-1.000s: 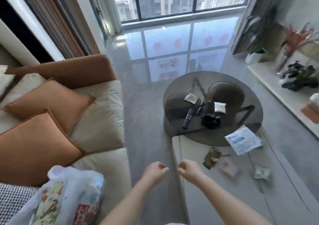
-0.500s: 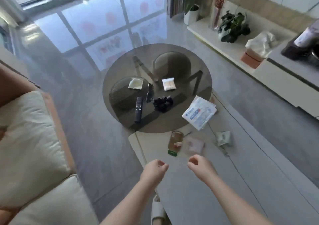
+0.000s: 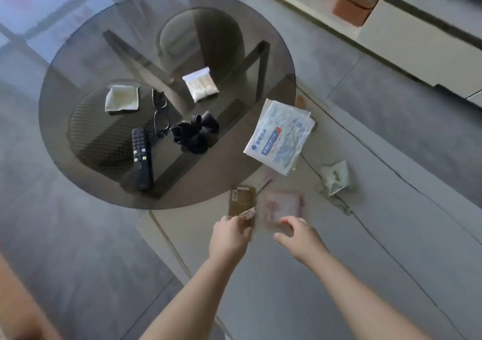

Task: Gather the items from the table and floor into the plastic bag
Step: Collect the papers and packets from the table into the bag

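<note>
Nearest: two bare forearms reach up from the near edge over a pale stone-look table with thin dark veins.
Left hand: the left hand has its fingers curled at the near end of a brown packet; whether it already grips the packet cannot be told through the blur.
Right hand: the right hand hovers with fingers loosely bent and spread, holding nothing, at the near edge of a pinkish clear packet.
Two packets: flat, rectangular, side by side, the brown one on the left, the pink one on the right.
Crumpled wrapper: one pale wrapper, creased and peaked, lies right of and beyond the right hand.
Mask pack: one flat white plastic pack with blue and red print lies farther on, overlapping the right rim of the glass table.
Glass table: one round smoked-glass top, far left of the hands, overlapping the pale table's far end.
On the glass, five things: one black remote control, one black bundle, one pair of glasses, one square whitish pouch, one clear bag of cotton swabs.
Farthest: one terracotta box on a pale low unit, far right.
</note>
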The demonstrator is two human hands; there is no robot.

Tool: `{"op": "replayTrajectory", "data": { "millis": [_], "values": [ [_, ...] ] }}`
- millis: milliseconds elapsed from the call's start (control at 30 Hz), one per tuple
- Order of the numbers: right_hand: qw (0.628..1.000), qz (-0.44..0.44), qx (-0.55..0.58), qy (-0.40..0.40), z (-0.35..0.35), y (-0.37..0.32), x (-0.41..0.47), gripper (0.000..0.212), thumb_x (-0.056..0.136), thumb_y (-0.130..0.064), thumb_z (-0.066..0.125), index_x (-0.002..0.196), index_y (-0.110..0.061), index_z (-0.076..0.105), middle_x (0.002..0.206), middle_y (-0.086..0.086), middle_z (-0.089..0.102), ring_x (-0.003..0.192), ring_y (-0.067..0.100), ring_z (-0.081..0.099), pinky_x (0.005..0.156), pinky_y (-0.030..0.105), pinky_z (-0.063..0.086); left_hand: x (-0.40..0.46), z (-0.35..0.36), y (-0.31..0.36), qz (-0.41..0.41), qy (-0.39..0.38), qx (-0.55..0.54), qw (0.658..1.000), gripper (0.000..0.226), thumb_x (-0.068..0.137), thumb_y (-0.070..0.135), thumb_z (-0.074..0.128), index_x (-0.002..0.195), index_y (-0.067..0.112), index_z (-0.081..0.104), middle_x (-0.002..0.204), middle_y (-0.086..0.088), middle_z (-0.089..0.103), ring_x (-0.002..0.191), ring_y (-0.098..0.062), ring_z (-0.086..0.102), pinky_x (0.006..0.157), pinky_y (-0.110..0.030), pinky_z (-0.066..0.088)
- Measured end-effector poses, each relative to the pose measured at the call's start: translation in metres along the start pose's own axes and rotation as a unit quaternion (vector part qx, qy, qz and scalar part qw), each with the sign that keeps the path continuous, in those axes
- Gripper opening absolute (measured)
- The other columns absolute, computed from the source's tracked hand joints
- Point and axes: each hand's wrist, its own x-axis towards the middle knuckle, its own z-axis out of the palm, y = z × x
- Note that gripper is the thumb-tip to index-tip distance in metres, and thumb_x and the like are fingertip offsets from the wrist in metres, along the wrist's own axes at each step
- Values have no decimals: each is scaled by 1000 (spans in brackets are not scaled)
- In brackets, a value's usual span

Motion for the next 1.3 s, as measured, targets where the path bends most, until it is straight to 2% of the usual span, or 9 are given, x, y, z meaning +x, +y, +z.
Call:
{"op": "replayTrajectory", "data": {
  "millis": [133, 267, 467, 633, 767, 867, 1067, 1167, 1300],
  "values": [
    [997, -18, -51, 50, 10, 10, 45, 50, 88, -30, 60, 134, -17, 47, 141, 3, 43, 128, 24, 40, 105, 28, 33, 42, 21, 0, 20, 44, 0, 999, 31, 92, 35, 52, 119, 27, 62, 118, -5, 55, 113, -26, 46, 89, -30, 43],
    [990, -36, -102, 90, 19, 16, 80, 55, 92, -24, 53, 144, -19, 35, 156, 2, 23, 141, 26, 21, 114, 29, 19, 64, 41, -2, -13, 75, -13, 997, 32, 90, 39, 55, 119, 26, 58, 119, -5, 49, 116, -25, 40, 91, -35, 44],
    [965, -86, -214, 122, 40, 24, 92, 54, 95, -17, 44, 143, -33, 26, 158, -9, 7, 146, 26, 1, 112, 36, 26, 72, 59, -13, -45, 63, 80, 994, 30, 87, 40, 57, 109, 19, 59, 115, -6, 52, 113, -27, 43, 89, -36, 40],
    [958, -87, -249, 109, 45, 35, 67, 68, 90, -36, 55, 147, -32, 19, 155, -10, 16, 142, 20, 13, 110, 34, 23, 58, 62, -26, -55, 88, 18, 994, 31, 88, 45, 56, 98, 17, 65, 109, -5, 49, 110, -26, 40, 88, -36, 42],
    [950, -64, -289, 95, 38, 41, 62, 88, 84, -52, 58, 150, -27, 6, 157, 2, 11, 144, 23, 10, 115, 39, 13, 60, 52, -25, -71, 123, -36, 989, 34, 91, 47, 54, 102, 18, 68, 121, -4, 45, 116, -24, 36, 92, -35, 42],
    [953, -31, -288, 95, 37, 42, 66, 96, 79, -58, 61, 150, -24, 7, 152, 3, 21, 138, 23, 20, 110, 37, 23, 67, 47, -23, -103, 121, -86, 984, 29, 90, 43, 58, 101, 18, 68, 121, -5, 44, 116, -26, 38, 85, -29, 37],
    [948, 13, -294, 120, 32, 46, 68, 80, 60, -72, 66, 119, -24, 42, 125, 4, 44, 120, 23, 38, 95, 35, 33, 80, 47, -25, -143, 105, -122, 977, 24, 85, 44, 63, 91, 20, 62, 105, -4, 53, 93, -26, 58, 79, -37, 52],
    [953, -20, -282, 110, 32, 45, 73, 76, 64, -67, 67, 118, -21, 40, 127, 2, 43, 122, 21, 41, 101, 34, 30, 80, 47, -28, -153, 105, -119, 975, 25, 84, 45, 63, 88, 21, 57, 99, -2, 61, 89, -24, 60, 74, -35, 51],
    [964, -61, -244, 88, 32, 40, 76, 76, 75, -58, 63, 137, -28, 29, 136, -2, 43, 128, 19, 38, 102, 34, 27, 74, 48, -30, -168, 101, -162, 967, 23, 85, 36, 66, 96, 22, 52, 92, 5, 63, 89, -20, 61, 75, -34, 51]
  ]
}}
